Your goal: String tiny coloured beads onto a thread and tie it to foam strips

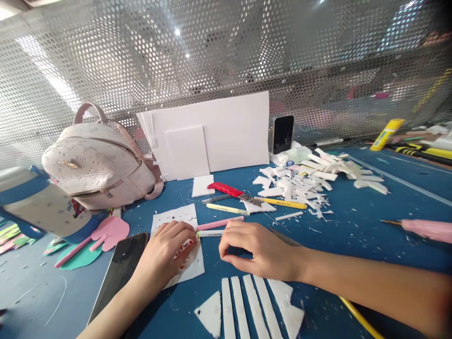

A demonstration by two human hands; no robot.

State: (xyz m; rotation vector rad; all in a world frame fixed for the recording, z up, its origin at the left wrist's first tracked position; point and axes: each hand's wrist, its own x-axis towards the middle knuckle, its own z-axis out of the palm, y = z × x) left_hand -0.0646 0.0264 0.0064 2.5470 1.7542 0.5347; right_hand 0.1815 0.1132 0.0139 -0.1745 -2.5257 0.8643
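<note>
On a white sheet of paper strewn with small dark and reddish bits rests my left hand. Its fingers are curled and thumb drawn in over reddish bits; what they grip, if anything, is unclear. My right hand is curled on the blue table, thumb and fingertips close together; anything between them is hidden. Beyond it lie a white marker, a pink marker and a pale yellow marker. In front lie white foam pieces: a triangle with a hole, several strips and a notched piece.
A red utility knife has its blade out near a yellow marker. Foam scraps are heaped behind. A phone lies by my left forearm. A pink-handled pointed tool lies right; a bottle and backpack stand left.
</note>
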